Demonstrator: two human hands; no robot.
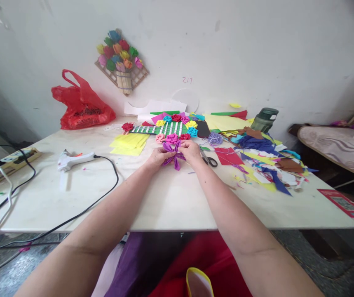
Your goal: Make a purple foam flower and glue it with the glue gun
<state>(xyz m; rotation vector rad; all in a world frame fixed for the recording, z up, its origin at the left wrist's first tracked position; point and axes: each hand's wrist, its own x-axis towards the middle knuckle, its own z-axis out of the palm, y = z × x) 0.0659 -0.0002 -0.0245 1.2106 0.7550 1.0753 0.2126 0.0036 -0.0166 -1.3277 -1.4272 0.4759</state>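
Both sides of a purple paper flower are pinched: the left hand grasps its left edge, the right hand its upper right. It sits directly between the two, equally near each; its petals spread several ways with no clear long axis, one pointing back between the wrists. Scissors lie just right of the right hand. Just beyond both hands is a magenta flower. Yellow sheets lie beyond the left hand, a glue gun well left of it, and a red bag farther off, beyond and left.
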